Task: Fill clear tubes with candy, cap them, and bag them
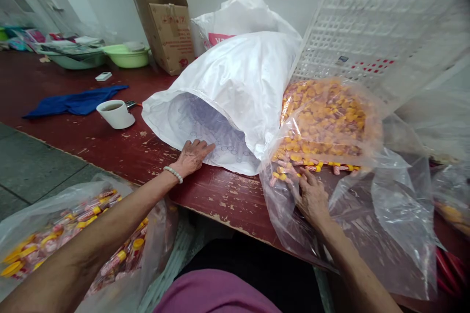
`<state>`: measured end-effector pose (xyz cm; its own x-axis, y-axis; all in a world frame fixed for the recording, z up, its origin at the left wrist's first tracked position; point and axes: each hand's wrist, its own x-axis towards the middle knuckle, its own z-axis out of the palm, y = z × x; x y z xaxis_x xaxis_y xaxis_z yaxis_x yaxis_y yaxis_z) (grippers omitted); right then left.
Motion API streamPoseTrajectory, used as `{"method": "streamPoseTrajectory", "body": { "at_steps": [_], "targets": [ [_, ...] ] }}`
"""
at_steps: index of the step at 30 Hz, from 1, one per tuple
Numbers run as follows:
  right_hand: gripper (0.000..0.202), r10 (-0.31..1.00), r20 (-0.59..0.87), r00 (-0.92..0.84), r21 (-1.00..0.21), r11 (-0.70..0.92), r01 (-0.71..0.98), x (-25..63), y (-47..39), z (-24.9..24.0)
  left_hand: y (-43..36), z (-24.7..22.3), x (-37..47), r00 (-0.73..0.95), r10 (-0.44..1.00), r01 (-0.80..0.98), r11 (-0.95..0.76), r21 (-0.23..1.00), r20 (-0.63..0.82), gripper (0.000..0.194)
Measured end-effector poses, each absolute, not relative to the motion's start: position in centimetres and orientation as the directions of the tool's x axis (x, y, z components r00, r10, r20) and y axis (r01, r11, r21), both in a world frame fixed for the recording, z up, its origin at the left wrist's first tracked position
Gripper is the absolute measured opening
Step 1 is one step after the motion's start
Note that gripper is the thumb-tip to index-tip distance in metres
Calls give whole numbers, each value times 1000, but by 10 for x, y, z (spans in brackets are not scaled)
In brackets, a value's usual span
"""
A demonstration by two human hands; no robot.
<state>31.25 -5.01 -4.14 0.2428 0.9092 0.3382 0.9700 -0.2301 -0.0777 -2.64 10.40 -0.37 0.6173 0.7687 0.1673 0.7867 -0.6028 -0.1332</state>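
Note:
A white woven sack (249,73) lies on its side on the table, its mouth facing me. Inside it are many clear plastic tubes (231,144). At the lower lip of that mouth is my left hand (194,156), with a beaded bracelet on the wrist; its fingers are loosely bent and apart, reaching over the edge. To the right, a clear plastic bag (396,195) holds a heap of small yellow caps with pink-patterned stems (326,117). My right hand (312,195) reaches into its opening, fingers spread beside a few loose pieces. Nothing shows gripped in either hand.
At lower left, another clear bag (84,230) holds yellow-capped pink tubes. A white cup (116,115) of dark liquid, a blue cloth (73,101), green basins (127,56) and an open carton (171,34) stand left. A white perforated crate (367,29) leans behind the caps.

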Motion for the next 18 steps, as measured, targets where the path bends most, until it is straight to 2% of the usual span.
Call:
{"method": "streamPoseTrajectory", "body": {
  "at_steps": [4,6,8,10,12,14,18],
  "targets": [
    [29,816,535,220,-169,-153,974,316,-56,-44,103,2,-35,625,767,779,-603,-169,147,66],
    [28,785,584,208,-227,-88,970,319,-63,-42,101,4,-43,602,786,798,-585,-145,140,72],
    [27,781,581,229,-279,-74,957,322,-73,-40,99,6,-52,570,806,821,-567,-69,160,70],
    [27,794,550,258,-303,-98,948,322,-83,-38,96,7,-56,522,824,838,-543,46,219,57],
    [25,827,506,243,-255,-125,959,320,-90,-38,95,9,-53,478,832,835,-530,149,283,45],
    [23,858,471,204,-146,-153,977,317,-94,-37,97,9,-42,482,821,811,-550,200,306,40],
    [34,875,469,119,-33,-117,993,309,-93,-34,105,2,-17,565,788,774,-609,172,246,39]
  ]
}}
